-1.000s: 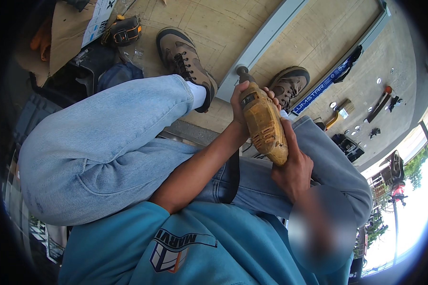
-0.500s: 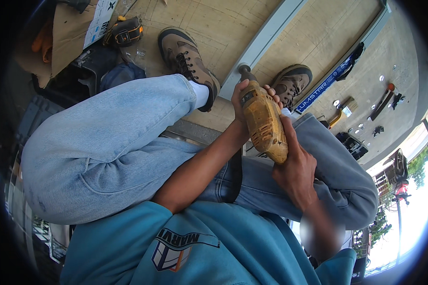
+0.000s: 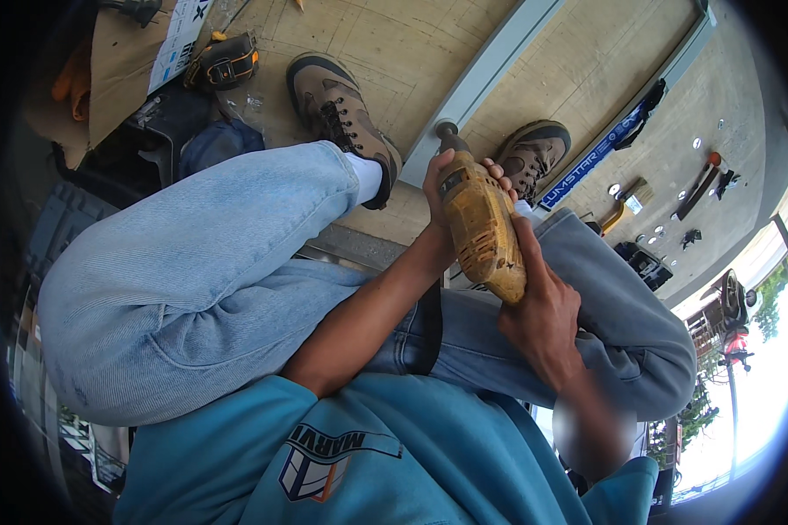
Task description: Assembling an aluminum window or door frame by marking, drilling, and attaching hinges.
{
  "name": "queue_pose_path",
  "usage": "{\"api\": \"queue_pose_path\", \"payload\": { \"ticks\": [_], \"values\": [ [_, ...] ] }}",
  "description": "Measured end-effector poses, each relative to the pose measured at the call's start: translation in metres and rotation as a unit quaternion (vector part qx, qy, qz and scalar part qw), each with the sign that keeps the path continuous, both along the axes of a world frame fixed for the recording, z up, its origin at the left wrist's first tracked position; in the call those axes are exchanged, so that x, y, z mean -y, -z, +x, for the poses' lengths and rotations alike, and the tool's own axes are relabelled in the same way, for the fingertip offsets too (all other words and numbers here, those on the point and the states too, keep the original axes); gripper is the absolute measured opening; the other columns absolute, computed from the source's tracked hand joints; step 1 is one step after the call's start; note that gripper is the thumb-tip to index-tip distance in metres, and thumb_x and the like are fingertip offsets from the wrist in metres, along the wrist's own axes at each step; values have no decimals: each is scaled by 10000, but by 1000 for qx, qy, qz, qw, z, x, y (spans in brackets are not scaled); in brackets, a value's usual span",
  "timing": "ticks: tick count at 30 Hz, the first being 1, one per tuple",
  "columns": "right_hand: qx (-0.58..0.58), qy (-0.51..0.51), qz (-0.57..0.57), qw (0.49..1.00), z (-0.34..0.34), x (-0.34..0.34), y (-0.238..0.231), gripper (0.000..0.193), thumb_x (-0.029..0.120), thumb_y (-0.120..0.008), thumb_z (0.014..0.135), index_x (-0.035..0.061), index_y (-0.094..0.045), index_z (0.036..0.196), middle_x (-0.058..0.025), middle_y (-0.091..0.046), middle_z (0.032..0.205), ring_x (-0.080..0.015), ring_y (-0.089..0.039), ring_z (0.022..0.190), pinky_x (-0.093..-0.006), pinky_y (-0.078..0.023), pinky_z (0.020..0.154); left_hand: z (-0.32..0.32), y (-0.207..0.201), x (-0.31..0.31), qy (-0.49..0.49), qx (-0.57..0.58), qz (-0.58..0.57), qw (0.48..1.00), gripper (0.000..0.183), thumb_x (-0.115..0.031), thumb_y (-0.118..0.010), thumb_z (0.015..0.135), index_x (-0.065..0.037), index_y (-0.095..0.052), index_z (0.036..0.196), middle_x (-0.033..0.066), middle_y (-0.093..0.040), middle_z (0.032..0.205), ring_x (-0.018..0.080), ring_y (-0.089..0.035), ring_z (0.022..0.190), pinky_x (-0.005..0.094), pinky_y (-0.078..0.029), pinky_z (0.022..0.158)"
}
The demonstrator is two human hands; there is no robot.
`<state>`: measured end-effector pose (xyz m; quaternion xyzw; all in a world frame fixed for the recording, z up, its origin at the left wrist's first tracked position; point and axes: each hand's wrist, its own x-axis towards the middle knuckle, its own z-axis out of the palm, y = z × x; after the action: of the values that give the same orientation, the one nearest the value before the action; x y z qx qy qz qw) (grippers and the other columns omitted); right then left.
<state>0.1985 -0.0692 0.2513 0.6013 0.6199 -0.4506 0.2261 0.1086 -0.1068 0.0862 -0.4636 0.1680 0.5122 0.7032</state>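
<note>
A worn yellow power drill (image 3: 483,232) is held in both hands between my knees. Its dark round front end meets a grey metal bar (image 3: 492,70) close to the bar's near end. My left hand (image 3: 438,184) wraps round the front of the drill body, with some fingertips showing on the far side. At the rear, my right hand (image 3: 545,315) is closed on the grip, its index finger stretched along the side. The grip itself and the trigger are hidden beneath the body and my hand.
My brown shoes stand on either side of the bar. A tape measure (image 3: 225,61), an opened cardboard box (image 3: 131,74) and a black case (image 3: 171,118) lie at the far left. To the right are a blue-labelled strip (image 3: 587,166), a paintbrush (image 3: 629,206) and a hammer-like tool (image 3: 699,188).
The view has shifted very slightly. Both hands keep the same hold on the drill, and its front end remains at the same place on the bar.
</note>
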Motion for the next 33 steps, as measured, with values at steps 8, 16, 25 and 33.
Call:
{"api": "queue_pose_path", "payload": {
  "ticks": [8,16,25,33],
  "values": [
    [2,-6,4,1000,3,3,1,921,7,-651,583,209,-305,1412,-161,-642,882,-332,-650,832,-417,-519,669,1,4,2,-9,0,37,999,476,-536,-495,765,-72,-545,861,69,-581,812,236,-586,781,387,-460,802],
    [1,6,-18,1000,4,-3,2,919,5,-647,583,205,-299,1410,-174,-642,903,-347,-646,837,-421,-518,697,0,2,-4,2,-13,7,1000,458,-522,-493,755,-71,-554,811,79,-579,768,252,-586,727,403,-466,762],
    [-19,18,-1,1000,11,1,9,895,-17,-636,597,190,-305,1403,-169,-646,961,-368,-636,871,-417,-514,713,2,5,-5,25,-38,-28,999,439,-491,-520,731,-54,-559,754,105,-583,728,264,-585,687,401,-453,820],
    [-45,27,22,998,19,3,7,869,-22,-621,645,189,-269,1411,-200,-641,1015,-389,-625,913,-425,-509,734,4,-2,-11,20,-50,-16,998,452,-477,-507,748,-34,-591,724,109,-593,715,284,-576,691,396,-454,797]
  ]
}}
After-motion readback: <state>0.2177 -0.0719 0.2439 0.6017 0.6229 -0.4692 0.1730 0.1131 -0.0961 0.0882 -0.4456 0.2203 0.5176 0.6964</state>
